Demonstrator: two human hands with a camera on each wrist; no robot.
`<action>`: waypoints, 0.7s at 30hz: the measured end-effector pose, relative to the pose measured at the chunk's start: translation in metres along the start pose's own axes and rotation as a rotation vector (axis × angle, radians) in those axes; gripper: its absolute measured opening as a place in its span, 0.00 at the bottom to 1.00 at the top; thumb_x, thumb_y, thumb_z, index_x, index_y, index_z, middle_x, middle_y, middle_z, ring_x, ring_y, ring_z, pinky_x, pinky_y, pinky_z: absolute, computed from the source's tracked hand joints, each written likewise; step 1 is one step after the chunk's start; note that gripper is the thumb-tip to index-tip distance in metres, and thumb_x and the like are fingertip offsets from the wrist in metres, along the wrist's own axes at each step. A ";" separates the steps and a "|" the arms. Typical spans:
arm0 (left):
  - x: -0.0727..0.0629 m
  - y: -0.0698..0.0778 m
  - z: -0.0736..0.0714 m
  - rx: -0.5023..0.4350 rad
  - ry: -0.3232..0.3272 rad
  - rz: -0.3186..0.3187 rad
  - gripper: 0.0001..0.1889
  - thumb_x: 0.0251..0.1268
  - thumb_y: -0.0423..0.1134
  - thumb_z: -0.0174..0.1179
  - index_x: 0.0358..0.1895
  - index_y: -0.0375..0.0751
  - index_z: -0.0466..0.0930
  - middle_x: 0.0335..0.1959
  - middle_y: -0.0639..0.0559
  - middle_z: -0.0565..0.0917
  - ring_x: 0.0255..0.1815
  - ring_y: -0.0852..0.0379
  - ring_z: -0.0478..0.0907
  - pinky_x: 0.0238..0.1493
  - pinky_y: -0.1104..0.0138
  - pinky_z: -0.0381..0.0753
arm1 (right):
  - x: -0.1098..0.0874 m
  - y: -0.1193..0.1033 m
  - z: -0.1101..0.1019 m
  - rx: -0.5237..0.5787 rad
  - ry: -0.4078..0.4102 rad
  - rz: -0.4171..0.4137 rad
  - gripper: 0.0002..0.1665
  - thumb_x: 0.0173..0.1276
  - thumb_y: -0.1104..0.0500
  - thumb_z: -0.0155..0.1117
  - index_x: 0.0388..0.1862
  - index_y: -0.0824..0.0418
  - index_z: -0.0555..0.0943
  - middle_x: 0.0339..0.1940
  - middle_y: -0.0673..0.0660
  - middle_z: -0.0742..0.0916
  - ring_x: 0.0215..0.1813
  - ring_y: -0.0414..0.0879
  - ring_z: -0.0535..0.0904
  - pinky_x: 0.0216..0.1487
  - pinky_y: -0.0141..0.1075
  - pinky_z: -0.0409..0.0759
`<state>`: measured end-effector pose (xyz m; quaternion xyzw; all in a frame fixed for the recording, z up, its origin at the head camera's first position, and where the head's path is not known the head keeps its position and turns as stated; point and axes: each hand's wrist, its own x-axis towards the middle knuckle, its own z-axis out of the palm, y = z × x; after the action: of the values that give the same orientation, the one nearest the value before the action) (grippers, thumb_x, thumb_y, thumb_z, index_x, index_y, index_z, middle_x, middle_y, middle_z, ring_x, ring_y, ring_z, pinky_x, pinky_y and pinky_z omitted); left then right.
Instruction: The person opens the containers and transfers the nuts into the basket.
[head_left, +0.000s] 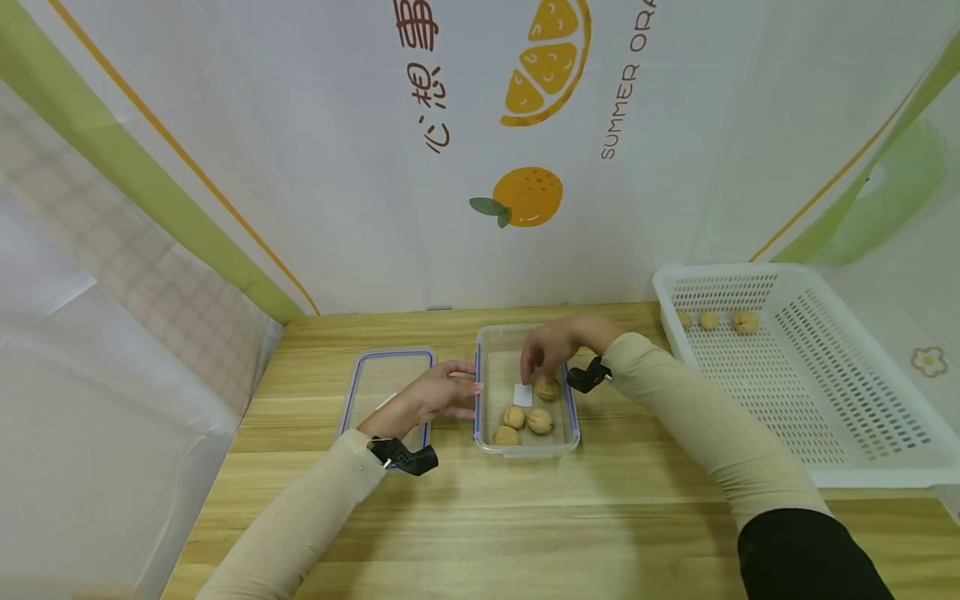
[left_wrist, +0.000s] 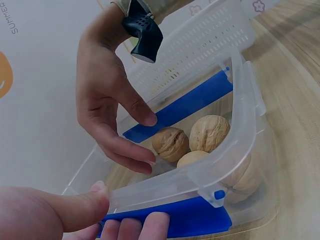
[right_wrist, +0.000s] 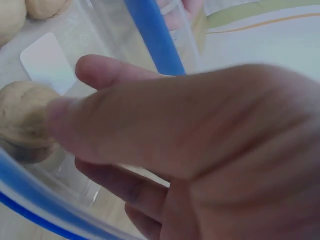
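A clear plastic food container (head_left: 497, 367) with blue clips stands on the table and has several walnuts (head_left: 540, 421) on its floor. My left hand (head_left: 438, 392) holds its left side, thumb at the rim and fingertips on the blue clip (left_wrist: 192, 217). Over the container's right half, my right hand (head_left: 558, 340) reaches in from above. Its thumb and fingers are spread apart with nothing between them, the thumb tip close by one walnut (right_wrist: 25, 120). A small white label (head_left: 522, 395) shows beside that walnut.
Left of the container lies its clear lid (head_left: 375, 375) with a blue seal, partly behind my left hand. At the right stands a large white perforated basket (head_left: 847, 367) with a few walnuts (head_left: 745, 322) at its far end. A printed cloth (head_left: 337, 167) hangs behind the table.
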<state>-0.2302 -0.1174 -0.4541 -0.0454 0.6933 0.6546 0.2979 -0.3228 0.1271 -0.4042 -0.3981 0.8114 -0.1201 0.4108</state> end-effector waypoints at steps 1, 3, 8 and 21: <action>0.000 0.000 0.000 0.001 -0.002 0.001 0.24 0.75 0.26 0.56 0.70 0.28 0.62 0.62 0.31 0.73 0.53 0.43 0.81 0.49 0.55 0.90 | 0.001 0.000 0.001 -0.005 -0.004 0.013 0.21 0.60 0.73 0.68 0.52 0.58 0.88 0.56 0.50 0.85 0.59 0.46 0.75 0.68 0.43 0.76; 0.000 0.000 0.000 0.007 -0.002 0.004 0.24 0.75 0.26 0.56 0.70 0.28 0.62 0.64 0.30 0.72 0.54 0.43 0.80 0.50 0.55 0.90 | 0.002 0.000 0.002 -0.011 -0.015 0.031 0.21 0.60 0.74 0.69 0.51 0.58 0.88 0.52 0.49 0.86 0.56 0.44 0.76 0.64 0.39 0.78; -0.001 0.001 -0.001 0.007 -0.007 0.000 0.24 0.75 0.26 0.56 0.70 0.28 0.62 0.64 0.30 0.71 0.53 0.43 0.80 0.51 0.54 0.89 | 0.004 -0.001 0.005 -0.017 -0.038 0.053 0.20 0.60 0.75 0.70 0.50 0.61 0.88 0.48 0.49 0.87 0.51 0.41 0.76 0.58 0.33 0.80; -0.002 0.002 -0.001 0.016 -0.013 0.006 0.24 0.76 0.26 0.55 0.71 0.28 0.62 0.67 0.28 0.69 0.57 0.42 0.78 0.52 0.54 0.89 | 0.005 -0.001 0.009 -0.080 -0.013 0.053 0.18 0.59 0.75 0.72 0.46 0.60 0.89 0.46 0.49 0.88 0.51 0.40 0.79 0.60 0.33 0.81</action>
<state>-0.2300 -0.1188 -0.4516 -0.0366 0.6966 0.6503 0.3009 -0.3169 0.1236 -0.4124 -0.3931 0.8232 -0.0743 0.4029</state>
